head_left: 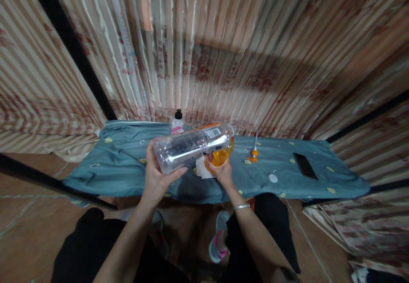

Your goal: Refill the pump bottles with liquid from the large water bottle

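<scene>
My left hand (157,173) is wrapped round the base end of a large clear plastic bottle (191,146), which lies nearly level in the air with its mouth to the right. My right hand (223,173) grips an orange bottle (221,155) just below the clear bottle's mouth end. The clear bottle hides the top of the orange one, so I cannot tell whether their openings touch. A white paper or cloth (203,168) shows beside my right hand. Behind the clear bottle stands a small bottle with a black cap (177,124).
On the teal cloth-covered surface (118,163) are an orange pump top (253,155), a white round disc (272,178) and a dark phone (305,166) at the right. Striped curtains (204,61) hang behind it. Dark metal poles (73,48) stand at both sides.
</scene>
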Tool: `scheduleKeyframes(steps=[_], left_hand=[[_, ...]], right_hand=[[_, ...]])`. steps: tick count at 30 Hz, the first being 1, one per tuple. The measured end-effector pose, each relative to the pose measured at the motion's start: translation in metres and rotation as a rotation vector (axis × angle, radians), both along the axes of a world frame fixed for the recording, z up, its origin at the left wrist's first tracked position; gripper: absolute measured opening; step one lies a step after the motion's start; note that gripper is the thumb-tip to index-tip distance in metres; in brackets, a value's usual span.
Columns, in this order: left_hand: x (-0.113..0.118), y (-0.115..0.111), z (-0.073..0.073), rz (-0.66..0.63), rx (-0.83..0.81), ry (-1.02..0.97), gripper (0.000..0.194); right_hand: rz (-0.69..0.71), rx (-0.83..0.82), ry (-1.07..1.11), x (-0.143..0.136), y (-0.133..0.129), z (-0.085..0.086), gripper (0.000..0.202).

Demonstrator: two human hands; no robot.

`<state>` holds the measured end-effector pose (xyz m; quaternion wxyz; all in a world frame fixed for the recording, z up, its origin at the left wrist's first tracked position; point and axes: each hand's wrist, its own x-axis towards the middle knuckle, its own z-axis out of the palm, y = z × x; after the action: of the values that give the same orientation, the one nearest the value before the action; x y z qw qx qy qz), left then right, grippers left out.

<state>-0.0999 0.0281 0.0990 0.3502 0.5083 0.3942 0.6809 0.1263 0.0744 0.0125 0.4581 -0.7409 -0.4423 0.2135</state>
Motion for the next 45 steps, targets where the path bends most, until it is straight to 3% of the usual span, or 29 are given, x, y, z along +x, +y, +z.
scheduleKeyframes(steps=[12, 23, 45], left_hand=[[0.001, -0.004, 0.005, -0.026, -0.023, -0.034, 0.105], [0.001, -0.004, 0.007, -0.039, -0.029, -0.05, 0.105], [0.001, -0.004, 0.006, -0.014, -0.006, -0.018, 0.104]], right_hand=[[0.024, 0.023, 0.014, 0.004, 0.002, -0.005, 0.072], [0.006, -0.019, 0.001, -0.002, -0.002, 0.006, 0.073], [-0.008, -0.006, -0.025, -0.001, -0.001, 0.004, 0.075]])
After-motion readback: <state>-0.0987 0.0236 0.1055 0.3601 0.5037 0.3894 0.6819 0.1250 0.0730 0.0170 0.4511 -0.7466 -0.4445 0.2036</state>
